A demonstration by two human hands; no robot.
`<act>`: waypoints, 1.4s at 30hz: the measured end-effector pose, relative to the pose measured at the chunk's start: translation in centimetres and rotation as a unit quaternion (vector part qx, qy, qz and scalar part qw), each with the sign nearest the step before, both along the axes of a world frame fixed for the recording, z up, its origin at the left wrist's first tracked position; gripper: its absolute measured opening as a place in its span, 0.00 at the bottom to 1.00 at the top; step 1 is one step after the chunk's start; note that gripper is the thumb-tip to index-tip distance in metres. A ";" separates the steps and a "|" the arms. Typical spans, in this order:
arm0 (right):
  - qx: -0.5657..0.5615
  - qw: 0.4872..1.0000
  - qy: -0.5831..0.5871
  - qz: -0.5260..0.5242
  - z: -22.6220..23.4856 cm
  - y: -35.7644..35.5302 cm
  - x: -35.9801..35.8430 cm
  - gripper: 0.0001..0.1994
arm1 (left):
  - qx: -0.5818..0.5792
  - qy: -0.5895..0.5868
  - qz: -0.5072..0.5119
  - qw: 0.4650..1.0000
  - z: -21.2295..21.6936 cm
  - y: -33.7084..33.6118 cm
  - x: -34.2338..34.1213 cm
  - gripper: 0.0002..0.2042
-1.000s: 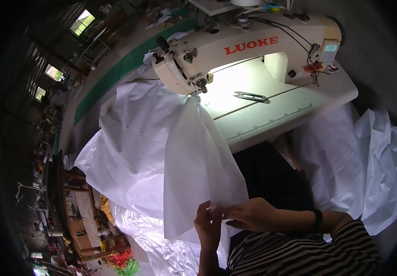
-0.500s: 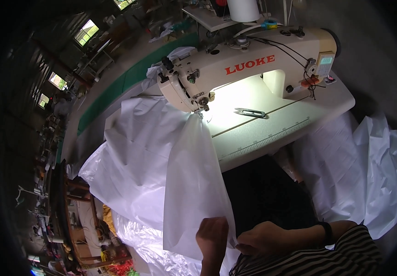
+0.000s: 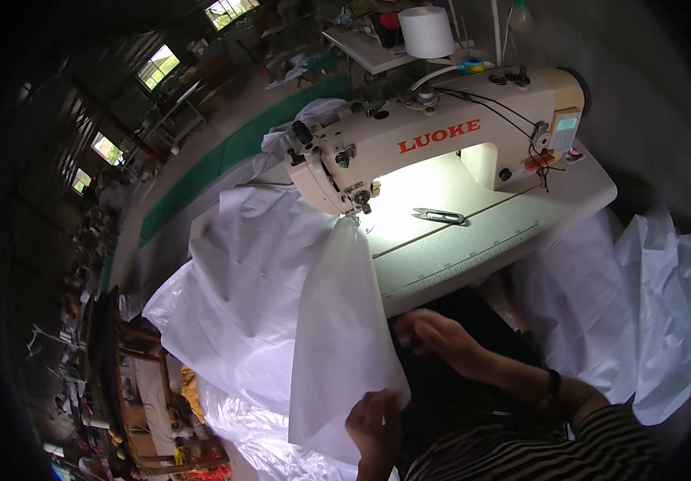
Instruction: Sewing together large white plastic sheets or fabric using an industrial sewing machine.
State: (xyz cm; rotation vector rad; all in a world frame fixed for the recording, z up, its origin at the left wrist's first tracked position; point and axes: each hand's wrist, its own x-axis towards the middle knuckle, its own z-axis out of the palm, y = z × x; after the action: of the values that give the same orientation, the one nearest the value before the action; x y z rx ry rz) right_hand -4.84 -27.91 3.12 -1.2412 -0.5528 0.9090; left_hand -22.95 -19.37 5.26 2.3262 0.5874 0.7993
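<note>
A large white sheet (image 3: 341, 329), of fabric or thin plastic, hangs from under the needle area of a sewing machine (image 3: 434, 128) toward me. My left hand (image 3: 375, 429) is closed on the sheet's near right edge, its fingers pinched together. Above my dark-clothed lap, my right hand (image 3: 446, 345) is off the sheet, just right of its edge and below the machine bed; its fingers look curled but motion smears them. Thread snips (image 3: 439, 216) lie on the lit machine bed (image 3: 474, 248), apart from both hands.
More white sheeting (image 3: 650, 313) hangs in folds at the right of the machine. A white thread cone (image 3: 427, 32) stands behind it. To the left are a wooden frame (image 3: 139, 385) and a long green strip (image 3: 225, 156) along another surface.
My right hand has left the sheet's edge beside my left hand and moved up toward the machine bed. My left hand stays at the edge. The whole view has shifted slightly.
</note>
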 end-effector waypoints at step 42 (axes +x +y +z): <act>-0.306 0.687 -0.659 -0.017 -2.6 3.1 -2.0 0.31 | -0.205 0.013 0.021 0.979 -16.3 7.1 -1.6 0.18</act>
State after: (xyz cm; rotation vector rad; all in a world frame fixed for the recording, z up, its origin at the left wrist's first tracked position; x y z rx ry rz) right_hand -6.82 -24.77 0.49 -2.4813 -1.4033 -0.0642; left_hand -24.51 -12.31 -11.09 1.9543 0.7380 0.5990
